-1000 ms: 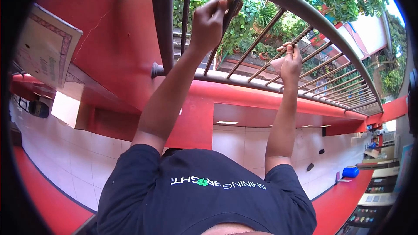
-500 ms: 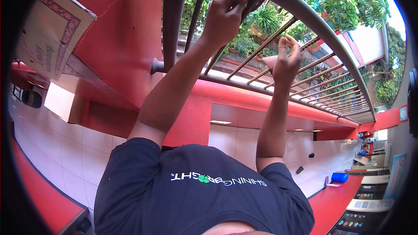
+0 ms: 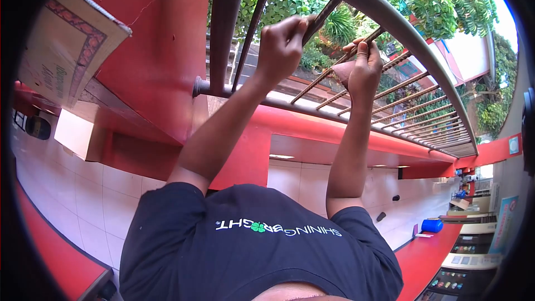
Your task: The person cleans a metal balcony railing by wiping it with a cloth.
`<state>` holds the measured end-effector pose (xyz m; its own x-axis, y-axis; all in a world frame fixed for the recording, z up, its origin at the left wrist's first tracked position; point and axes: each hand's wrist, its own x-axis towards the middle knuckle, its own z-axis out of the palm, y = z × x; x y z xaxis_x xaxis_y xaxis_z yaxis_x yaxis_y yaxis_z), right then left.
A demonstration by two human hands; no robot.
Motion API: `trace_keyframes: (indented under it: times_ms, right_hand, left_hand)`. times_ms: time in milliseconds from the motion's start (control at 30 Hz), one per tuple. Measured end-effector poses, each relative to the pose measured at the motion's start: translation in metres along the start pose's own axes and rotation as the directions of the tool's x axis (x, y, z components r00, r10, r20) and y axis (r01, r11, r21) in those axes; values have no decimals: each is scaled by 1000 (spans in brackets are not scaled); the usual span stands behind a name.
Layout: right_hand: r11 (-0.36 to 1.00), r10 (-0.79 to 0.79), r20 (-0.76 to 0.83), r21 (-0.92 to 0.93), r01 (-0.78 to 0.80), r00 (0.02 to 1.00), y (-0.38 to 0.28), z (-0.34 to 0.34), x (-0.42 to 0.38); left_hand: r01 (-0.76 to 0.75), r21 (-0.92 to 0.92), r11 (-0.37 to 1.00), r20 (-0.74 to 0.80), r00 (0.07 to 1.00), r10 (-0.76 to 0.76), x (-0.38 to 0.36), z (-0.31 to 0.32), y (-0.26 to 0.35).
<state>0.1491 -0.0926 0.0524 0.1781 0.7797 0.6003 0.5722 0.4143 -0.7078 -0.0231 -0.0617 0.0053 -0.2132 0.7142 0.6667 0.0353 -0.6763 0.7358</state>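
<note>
A dark metal railing [image 3: 409, 22] with upright bars curves across the top of the head view. My left hand [image 3: 280, 47] is closed round one dark bar [image 3: 323, 17], below its top end; whether anything lies between palm and bar is hidden. On the neighbouring rusty-brown bar [image 3: 374, 35], my right hand [image 3: 365, 68] pinches a curled, pinkish-brown piece of sandpaper [image 3: 344, 71]. Its fingertips are at the bar, and the loose part of the sheet hangs to the left of the hand.
A red wall [image 3: 150, 33] rises at left beside a board with a patterned border [image 3: 83, 50]. Under the railing runs a red ledge [image 3: 323, 134]. At lower right a blue container [image 3: 432, 226] stands on a red counter [image 3: 429, 253]. Plants [image 3: 440, 0] grow beyond the bars.
My left hand has slid down its bar, away from the top rail. My right hand, earlier with raised fingers beside the bars, now has its fingertips on a bar with the sandpaper.
</note>
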Motion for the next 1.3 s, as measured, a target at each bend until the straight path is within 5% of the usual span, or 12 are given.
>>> trace_keyframes:
  times_ms: [67, 200, 267, 333, 400, 433, 667, 800, 867, 933, 1133, 1300]
  right_hand:
    - [1000, 7, -6, -6, -7, 1000, -2, 2, -3]
    - [999, 26, -51, 47, -23, 998, 0, 6, -2]
    - [996, 34, -38, 84, -31, 999, 1, 4, -2]
    - [995, 19, -39, 103, -15, 999, 6, 3, -2]
    - [996, 32, -42, 82, -28, 999, 2, 2, -3]
    - [996, 28, -42, 85, -24, 999, 2, 3, -1]
    - [997, -10, -74, 70, 15, 997, 7, 10, -1]
    - [987, 25, -69, 159, -13, 997, 11, 10, -2]
    - [995, -3, -76, 103, 11, 997, 4, 9, -1]
    - [995, -2, -60, 97, 8, 998, 8, 7, -2]
    - [993, -7, -50, 118, 13, 999, 8, 6, -5]
    - [993, 17, -49, 119, -11, 999, 9, 7, -3]
  left_hand:
    - [57, -73, 996, -135, 989, -66, -30, 7, -18]
    - [44, 31, 999, -123, 992, -40, 3, 3, 28]
    - [102, -132, 986, -34, 994, -107, 37, 3, 39]
    - [-206, 56, 977, -91, 973, 210, 37, 8, 28]
    - [-175, 307, 935, -111, 970, 218, 0, 5, 32]
    - [-347, 308, 886, -150, 902, 405, -14, 8, 16]
    - [-525, 402, 750, -89, 793, 603, -3, 13, 25]
    - [-364, 442, 820, -95, 890, 447, -43, 16, -13]
    - [-409, 475, 779, -113, 850, 515, -55, 13, -22]
    - [-278, 392, 877, -158, 919, 362, -53, 19, -17]
    - [-416, 415, 809, -198, 827, 527, -1, 32, 27]
    - [-351, 483, 802, -145, 872, 468, -47, 22, -15]
